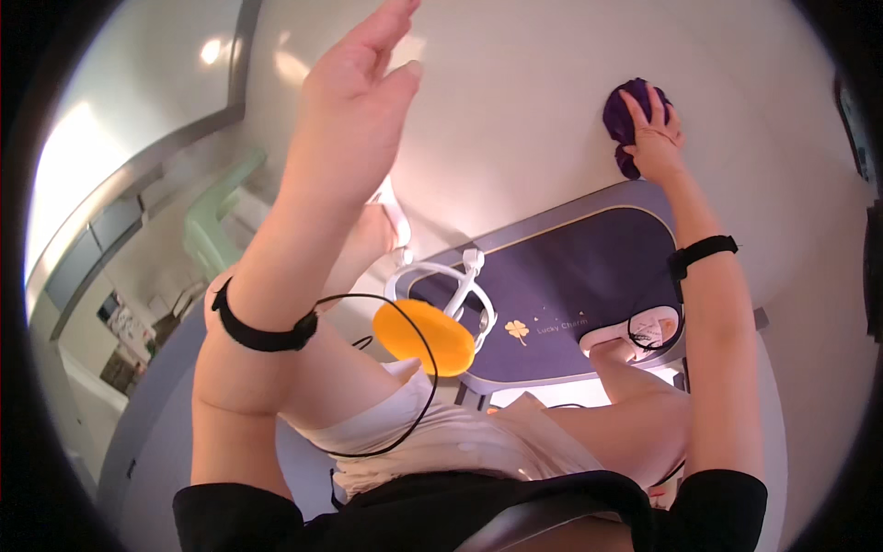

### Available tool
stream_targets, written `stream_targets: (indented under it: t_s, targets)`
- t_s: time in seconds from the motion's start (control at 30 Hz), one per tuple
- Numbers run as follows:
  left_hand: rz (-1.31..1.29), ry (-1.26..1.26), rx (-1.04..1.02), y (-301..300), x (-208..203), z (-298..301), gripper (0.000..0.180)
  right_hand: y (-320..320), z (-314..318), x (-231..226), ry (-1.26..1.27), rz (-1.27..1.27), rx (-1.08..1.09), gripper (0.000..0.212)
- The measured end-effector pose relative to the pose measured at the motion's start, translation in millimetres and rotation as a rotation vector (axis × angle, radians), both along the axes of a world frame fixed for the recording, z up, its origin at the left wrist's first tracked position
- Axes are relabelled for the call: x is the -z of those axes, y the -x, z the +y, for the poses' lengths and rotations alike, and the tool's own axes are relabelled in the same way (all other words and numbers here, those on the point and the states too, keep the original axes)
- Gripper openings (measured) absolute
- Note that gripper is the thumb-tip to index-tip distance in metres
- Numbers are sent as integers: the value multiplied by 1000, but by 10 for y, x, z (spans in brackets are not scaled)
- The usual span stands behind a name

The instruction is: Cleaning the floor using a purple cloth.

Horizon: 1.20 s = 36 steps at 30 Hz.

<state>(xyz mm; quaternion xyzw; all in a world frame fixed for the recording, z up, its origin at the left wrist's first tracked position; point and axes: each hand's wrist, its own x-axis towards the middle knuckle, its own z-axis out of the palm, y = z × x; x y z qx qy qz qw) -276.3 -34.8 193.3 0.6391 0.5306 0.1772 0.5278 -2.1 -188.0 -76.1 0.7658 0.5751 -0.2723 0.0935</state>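
Note:
My right hand (656, 141) presses a bunched dark purple cloth (624, 115) against a smooth pale surface (515, 101), its fingers spread over the cloth. Farther left, my left hand (354, 97) is raised with its fingers stretched out and nothing in it. The tips of those fingers reach the top edge of the picture. Whether this hand touches the surface behind it, I cannot tell. Each forearm has a black strap around it, and a thin black cable (432, 368) loops from the left one.
Below the cloth lies a dark purple rounded mat (561, 267) with a light border; my foot in a pale slipper (648, 333) rests on it. Between my knees is a yellow oval piece (423, 338) beside a white curved frame (469, 276). A pale green curved object (207, 221) stands at left.

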Motion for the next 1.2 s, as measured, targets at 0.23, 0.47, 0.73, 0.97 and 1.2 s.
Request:
stream_targets:
  t_s: [0.23, 0.47, 0.73, 0.97, 1.2]
  targets:
    - [-41, -21, 199, 93, 156, 435, 59, 163, -44, -96, -170, 118, 133, 89]
    - [-83, 0, 216, 99, -102, 517, 60, 951, -325, -110, -279, 239, 263, 81]
    - [-146, 1, 208, 216, -431, 458, 61, 2123, -555, -45, -296, 367, 264, 69]
    - [-137, -76, 230, 266, -466, 361, 59, 2857, -786, 61, -252, 433, 165, 64]
    - [-217, -67, 326, 511, -437, 320, 60, 2985, -455, -370, 120, 631, 151, 63]
